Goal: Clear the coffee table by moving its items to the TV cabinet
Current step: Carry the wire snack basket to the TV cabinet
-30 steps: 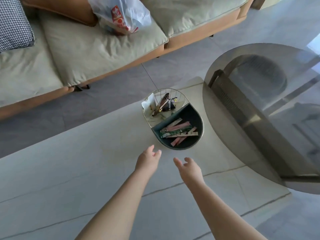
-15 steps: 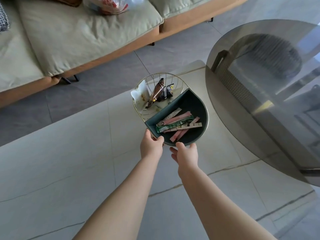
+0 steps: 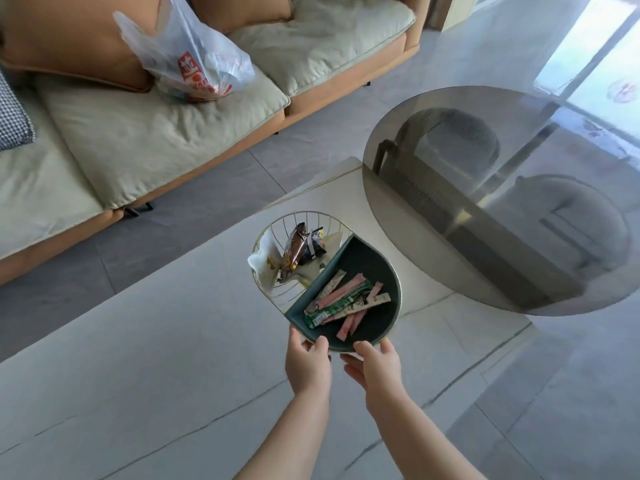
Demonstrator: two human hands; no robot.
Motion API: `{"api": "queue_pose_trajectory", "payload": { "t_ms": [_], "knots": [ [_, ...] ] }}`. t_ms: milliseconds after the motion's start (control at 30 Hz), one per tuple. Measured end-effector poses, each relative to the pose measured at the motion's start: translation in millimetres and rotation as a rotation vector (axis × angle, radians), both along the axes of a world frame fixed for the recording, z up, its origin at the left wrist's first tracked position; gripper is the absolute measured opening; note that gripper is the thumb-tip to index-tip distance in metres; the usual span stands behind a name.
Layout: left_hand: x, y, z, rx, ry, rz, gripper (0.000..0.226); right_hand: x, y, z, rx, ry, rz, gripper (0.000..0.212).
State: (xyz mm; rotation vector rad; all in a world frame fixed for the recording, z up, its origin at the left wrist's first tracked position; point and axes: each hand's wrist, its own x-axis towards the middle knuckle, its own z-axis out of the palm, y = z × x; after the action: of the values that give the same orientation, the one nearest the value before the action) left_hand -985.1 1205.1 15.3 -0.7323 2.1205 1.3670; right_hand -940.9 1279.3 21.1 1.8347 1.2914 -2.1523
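A round snack basket (image 3: 388,268) sits over the pale stone coffee table (image 3: 156,358). One half is gold wire with crumpled wrappers (image 3: 301,249). The other half is a dark green tray holding several pink and green sachets (image 3: 346,301). My left hand (image 3: 308,363) grips the basket's near rim, thumb over the edge. My right hand (image 3: 375,363) holds the rim beside it, thumb on top and fingers underneath.
A round smoked-glass table top (image 3: 519,188) overlaps the stone table on the right. Behind lies a grey tiled floor and a beige sofa (image 3: 145,140) with a white plastic bag (image 3: 194,64) and an orange cushion (image 3: 69,39) on it.
Both hands reached forward from above the table and took hold of the basket's near rim. The view shifted, bringing more of the sofa and glass top into sight.
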Motion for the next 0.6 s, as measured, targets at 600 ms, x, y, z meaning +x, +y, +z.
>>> {"api": "queue_pose_trajectory", "payload": {
  "t_ms": [600],
  "knots": [
    [257, -57, 199, 0.178, 0.012, -0.346, 0.055, 287, -81, 188, 0.129, 0.076, -0.418, 0.011]
  ]
}}
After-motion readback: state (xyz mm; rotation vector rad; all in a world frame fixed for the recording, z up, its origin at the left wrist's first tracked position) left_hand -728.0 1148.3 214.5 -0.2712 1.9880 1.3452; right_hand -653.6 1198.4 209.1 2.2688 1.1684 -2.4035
